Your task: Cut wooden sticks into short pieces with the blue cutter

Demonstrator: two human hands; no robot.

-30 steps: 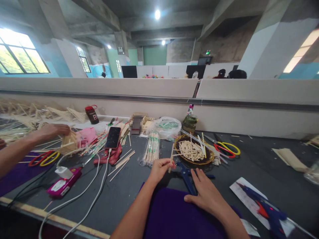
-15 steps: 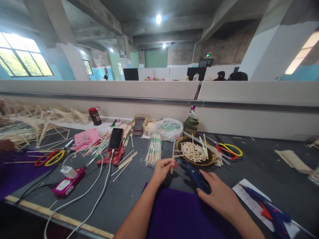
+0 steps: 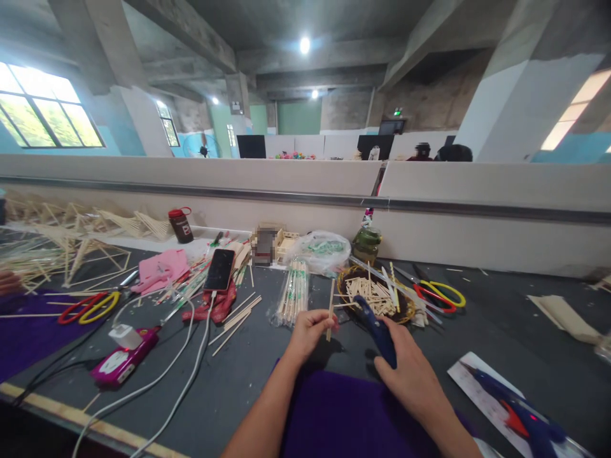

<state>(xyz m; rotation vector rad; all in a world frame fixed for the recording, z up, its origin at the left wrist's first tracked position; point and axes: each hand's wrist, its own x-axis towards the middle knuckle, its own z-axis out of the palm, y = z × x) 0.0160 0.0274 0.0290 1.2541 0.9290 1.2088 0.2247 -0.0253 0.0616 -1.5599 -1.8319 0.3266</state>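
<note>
My left hand (image 3: pixel 308 334) pinches a thin wooden stick (image 3: pixel 330 306) and holds it upright above the dark table. My right hand (image 3: pixel 410 375) is closed round the blue handles of a cutting tool (image 3: pixel 377 327), lifted off the table just right of the stick. Right behind them a round woven dish (image 3: pixel 405 308) holds several short cut sticks. A purple cloth (image 3: pixel 344 416) lies under my forearms.
A clear bag of sticks (image 3: pixel 292 296), a phone (image 3: pixel 219 270) on a white cable, red and yellow scissors (image 3: pixel 436 294), a blue glue gun (image 3: pixel 518 407) on paper, a pink charger (image 3: pixel 121 361). Stick frames (image 3: pixel 71 235) lie at the far left, where another person's hand (image 3: pixel 7 283) shows.
My right hand moved from flat on the cloth to the blue cutting tool, gripped it and lifted it. The other person's hand drew back to the left edge.
</note>
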